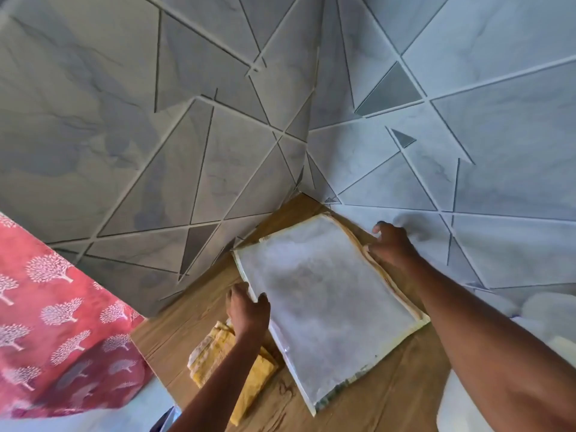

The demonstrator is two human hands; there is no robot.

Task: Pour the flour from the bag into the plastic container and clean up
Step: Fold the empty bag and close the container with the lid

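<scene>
Currently the left hand [247, 310] grips the near-left edge of the flour bag [324, 291], thumb lying on the top face and the fingers curled over the edge. The right hand [391, 244] holds the opposite long edge near the far corner, fingers bent around the layered rim; whether the fingertips reach under the bag cannot be told. The bag lies flat and flattened on the wooden counter [187, 325], set at an angle with one corner toward the wall corner. Its upper face is a dull, pale grey sheet with a powdery look; the rim shows thin stacked cream layers, and the near edge is slightly frayed.

Just beside the left hand, partly under the left forearm, lies a folded yellow cloth [218, 350] with a coarse woven texture, touching or nearly touching the bag's left edge. The counter has a brown wood-grain finish. Behind it, two grey marble-pattern tiled walls [156, 120] with pale diagonal lines meet at a corner. At the left hangs a red fabric [46, 307] printed with white trees.
</scene>
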